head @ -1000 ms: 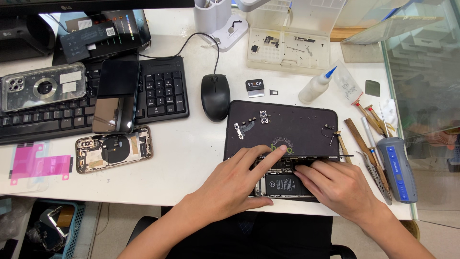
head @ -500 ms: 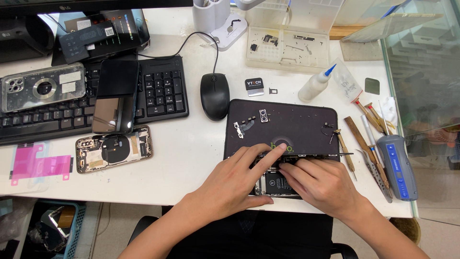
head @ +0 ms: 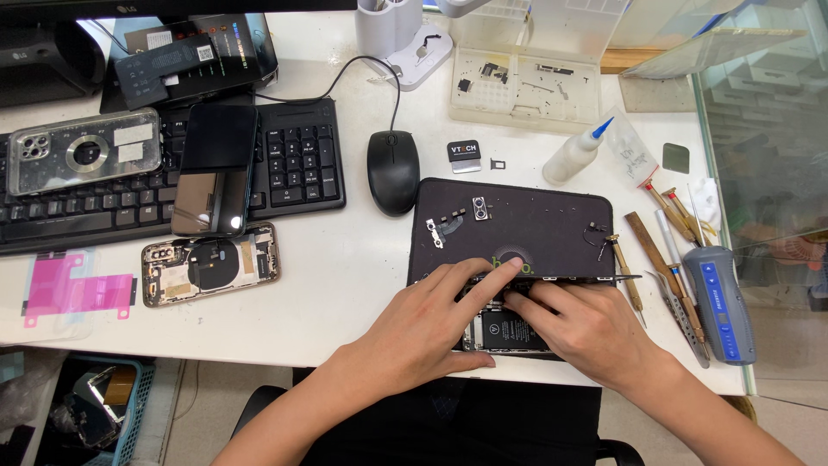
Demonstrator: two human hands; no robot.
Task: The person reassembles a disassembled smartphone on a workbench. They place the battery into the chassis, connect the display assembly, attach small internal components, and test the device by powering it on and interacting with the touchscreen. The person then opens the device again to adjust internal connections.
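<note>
Both arms come in bare from the lower edge, with no sleeves showing up to where the forearms leave view. The left hand and right hand wear no gloves, rings or watch; the nails are short and plain. Dark clothing shows beneath the forearms.

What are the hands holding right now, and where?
Both the left hand and right hand press on the opened phone on the dark mat, fingertips at its upper edge.
</note>
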